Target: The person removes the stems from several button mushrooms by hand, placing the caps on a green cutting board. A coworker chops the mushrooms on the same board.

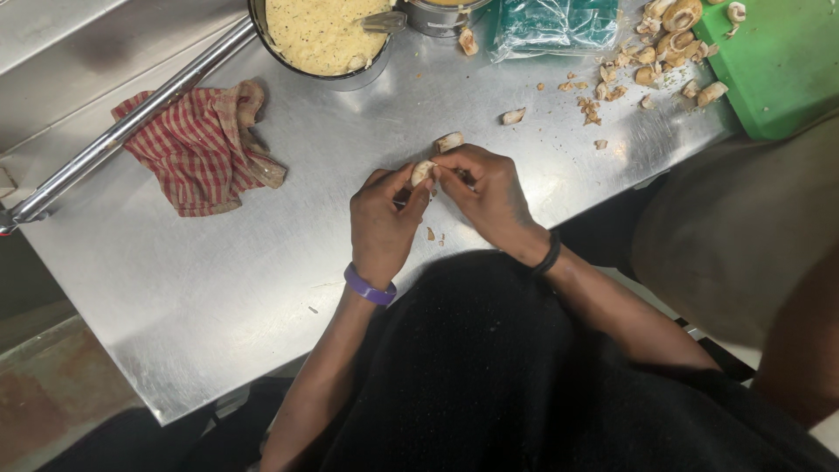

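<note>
My left hand (382, 223), with a purple wristband, and my right hand (489, 192), with a black wristband, meet over a steel table (218, 280). Together they pinch a small pale mushroom (423, 171) between the fingertips. Another mushroom piece (448, 141) lies on the steel just beyond my fingers. Small scraps (433, 234) lie on the table under my hands.
A red checked cloth (199, 147) lies at the left by a metal rail (131, 122). A pot of yellow crumbly mix (322, 33) stands at the back. Mushrooms and trimmings (651, 52) lie by a green board (778, 61) at the right, a teal bag (555, 24) next to them.
</note>
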